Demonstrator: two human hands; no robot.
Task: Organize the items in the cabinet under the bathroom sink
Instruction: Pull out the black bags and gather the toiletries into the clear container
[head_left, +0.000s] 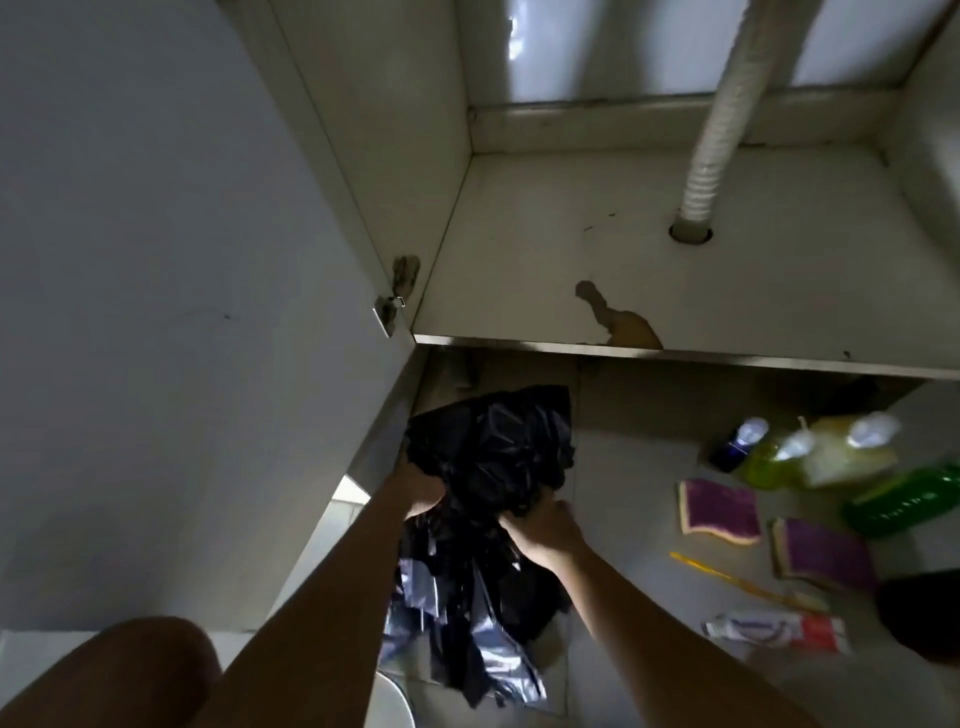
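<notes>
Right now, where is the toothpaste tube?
The toothpaste tube lies on the floor at the head view's lower right, beside the yellow toothbrush, below the nearer purple sponge.

We are in a home bathroom, looking down into an open under-sink cabinet (571, 234). A ribbed drain hose (719, 130) drops through its stained, chipped base. On the tiled floor (649, 493) to the right lie toothpaste (774, 631), a toothbrush (727, 574), two sponges (719, 512) and bottles (841, 452) of coloured liquid.
</notes>
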